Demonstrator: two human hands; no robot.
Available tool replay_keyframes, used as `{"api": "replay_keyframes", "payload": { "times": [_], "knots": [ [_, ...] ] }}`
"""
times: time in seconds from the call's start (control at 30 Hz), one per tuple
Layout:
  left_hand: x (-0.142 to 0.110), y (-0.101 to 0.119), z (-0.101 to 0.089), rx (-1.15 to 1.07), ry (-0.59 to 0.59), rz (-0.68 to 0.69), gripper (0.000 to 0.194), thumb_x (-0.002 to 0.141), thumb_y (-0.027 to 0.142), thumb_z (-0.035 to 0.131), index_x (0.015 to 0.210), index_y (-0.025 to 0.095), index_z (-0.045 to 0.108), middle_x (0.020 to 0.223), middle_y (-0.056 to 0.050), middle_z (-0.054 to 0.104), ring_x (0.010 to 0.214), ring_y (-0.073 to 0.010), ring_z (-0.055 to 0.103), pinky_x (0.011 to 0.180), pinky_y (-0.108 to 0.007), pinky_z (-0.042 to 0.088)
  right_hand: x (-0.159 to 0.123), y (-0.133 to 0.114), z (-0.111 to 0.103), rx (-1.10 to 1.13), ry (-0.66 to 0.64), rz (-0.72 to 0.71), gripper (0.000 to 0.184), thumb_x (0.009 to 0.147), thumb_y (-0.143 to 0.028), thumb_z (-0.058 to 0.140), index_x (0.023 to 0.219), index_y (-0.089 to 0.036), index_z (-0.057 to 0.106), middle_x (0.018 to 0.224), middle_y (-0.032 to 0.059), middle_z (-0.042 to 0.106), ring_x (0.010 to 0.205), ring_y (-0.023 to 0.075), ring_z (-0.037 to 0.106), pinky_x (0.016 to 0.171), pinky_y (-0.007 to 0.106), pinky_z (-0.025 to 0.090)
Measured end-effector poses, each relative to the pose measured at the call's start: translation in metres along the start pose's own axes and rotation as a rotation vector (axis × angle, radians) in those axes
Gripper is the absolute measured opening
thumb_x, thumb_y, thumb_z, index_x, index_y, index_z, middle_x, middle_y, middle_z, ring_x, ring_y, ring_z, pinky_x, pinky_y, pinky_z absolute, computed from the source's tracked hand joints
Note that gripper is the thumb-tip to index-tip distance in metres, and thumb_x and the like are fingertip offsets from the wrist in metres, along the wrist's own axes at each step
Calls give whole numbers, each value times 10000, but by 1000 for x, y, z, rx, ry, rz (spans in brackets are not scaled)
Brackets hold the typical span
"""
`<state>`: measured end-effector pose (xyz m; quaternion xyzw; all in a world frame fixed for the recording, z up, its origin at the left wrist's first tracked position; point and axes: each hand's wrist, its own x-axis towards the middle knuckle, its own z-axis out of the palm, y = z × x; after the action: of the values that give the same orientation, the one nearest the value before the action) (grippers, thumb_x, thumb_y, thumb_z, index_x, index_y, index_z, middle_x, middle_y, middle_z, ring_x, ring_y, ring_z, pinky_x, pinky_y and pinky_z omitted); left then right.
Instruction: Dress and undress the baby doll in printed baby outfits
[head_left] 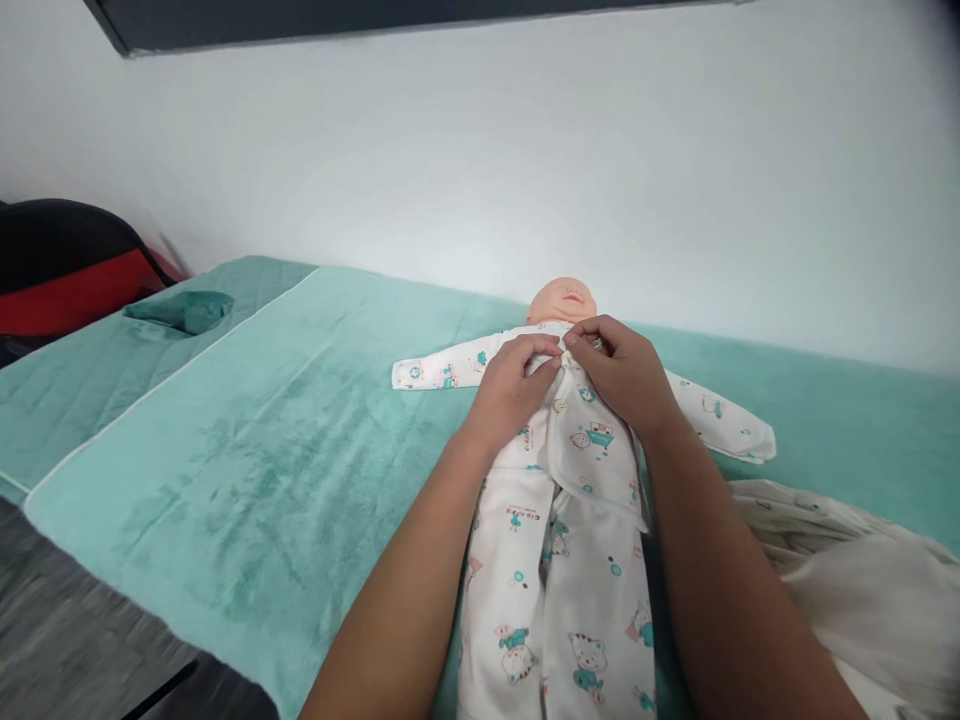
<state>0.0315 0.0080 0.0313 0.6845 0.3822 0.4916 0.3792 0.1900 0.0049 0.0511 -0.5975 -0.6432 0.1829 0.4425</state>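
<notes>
A baby doll (562, 298) lies on its back, head toward the wall, dressed in a white baby jacket (600, 465) and matching trousers (501, 590) printed with teal and pink animals. Its sleeves stretch out to both sides. Up at the collar, my left hand (519, 385) pinches the jacket's front edge between thumb and fingers. My right hand (619, 365) grips the opposite edge at the same spot, the fingertips of both hands nearly meeting. Just below them a round snap button (560, 406) shows on the overlapping front. Whatever fastener is between my fingers is hidden.
A teal plush cover (247, 450) spreads over the bed, which has a face hole (184, 312) at its left end. Crumpled whitish cloth (862, 570) lies by my right forearm. A black and red chair (75, 270) stands far left; a white wall (450, 150) rises behind.
</notes>
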Motion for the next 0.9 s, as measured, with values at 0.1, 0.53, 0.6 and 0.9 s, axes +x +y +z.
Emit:
{"api": "replay_keyframes", "payload": {
  "times": [0.1, 0.53, 0.6, 0.9],
  "knots": [
    [2, -1, 0, -18, -8, 0, 86, 881, 198, 584, 934, 203, 652, 1191, -71, 694, 1167, -201, 607, 1063, -364, 426, 0, 0, -1, 37, -28, 0, 135, 827, -347, 605, 849, -235, 679, 814, -5, 666, 705, 163, 547, 695, 316, 407],
    [2, 0, 0, -26, -20, 11, 19, 864, 205, 631, 881, 199, 634, 1165, -66, 693, 1139, -198, 609, 1052, -358, 419, 0, -1, 3, 54, -22, -16, 135, 840, -328, 565, 821, -226, 651, 770, 1, 647, 711, 173, 549, 689, 318, 394],
    [3, 1, 0, -17, -23, 15, 14, 865, 198, 628, 877, 202, 633, 1163, -61, 693, 1145, -196, 606, 1053, -356, 418, 0, -2, 3, 67, -10, -25, 132, 844, -330, 559, 818, -227, 637, 776, 2, 646, 721, 174, 552, 688, 317, 393],
    [3, 6, 1, -6, -15, -15, 55, 858, 159, 620, 830, 200, 645, 1199, -61, 689, 1178, -194, 602, 1054, -353, 422, 1, 2, 4, 160, 3, -16, 140, 825, -339, 581, 814, -222, 656, 771, 3, 644, 715, 172, 552, 678, 316, 412]
  ]
}}
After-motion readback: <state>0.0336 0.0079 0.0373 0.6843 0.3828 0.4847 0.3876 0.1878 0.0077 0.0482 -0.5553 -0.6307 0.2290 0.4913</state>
